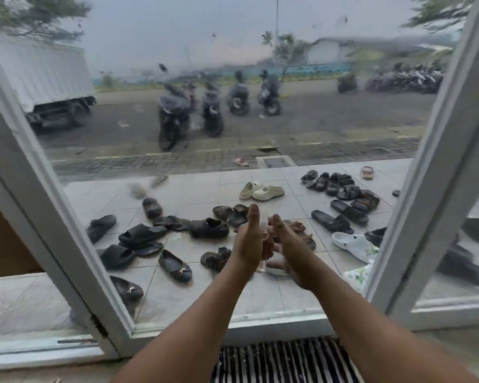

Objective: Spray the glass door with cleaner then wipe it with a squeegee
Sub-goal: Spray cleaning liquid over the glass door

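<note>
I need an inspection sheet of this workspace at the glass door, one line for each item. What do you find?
Surface: glass door, misted and streaked with droplets in the upper part, clearer lower down; white frame.
Job's things: small clear bottle between both hands; squeegee not seen.
Clutter: striped doormat inside at the threshold; many shoes and sandals scattered on the tiles outside.
Grippers: left hand seems to wrap the bottle, thumb up; right hand lies against it, grip unclear.
Cables: nothing seen.
Surroundings: parked motorbikes and a truck on the road beyond.
</note>
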